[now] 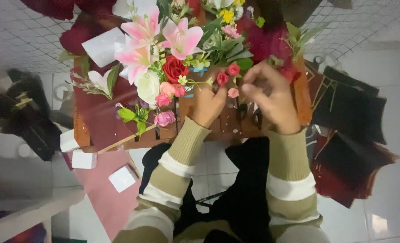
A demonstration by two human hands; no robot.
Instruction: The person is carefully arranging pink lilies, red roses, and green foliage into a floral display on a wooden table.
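Working over a low wooden crate (236, 128) on a white tiled floor (389, 180), a person in olive-and-cream striped sleeves handles a sprig of small pink and red roses (227, 81). The left hand (207, 104) is curled narrow, its fingers pinched around the sprig's stem just above the crate's slats, with the blooms touching the fingertips. The right hand (272, 96) is blurred; its fingers are bunched close together just beside the sprig, and whether it grips anything cannot be told. The sprig sits between the two hands, at the near edge of a large bouquet (164, 58) of pink lilies, a red rose, a cream rose and green leaves that fills the crate's far left side.

A white card (103, 45), roughly square, is tucked into the bouquet at its left. Three small white blocks (84, 159) lie near the crate's left corner, two on the floor by it and one (122, 178) on a sheet of dusty pink paper (105, 198). A fan of dark red and black paper sheets (353, 157) is spread on the floor to the right of the crate, well apart from the hands
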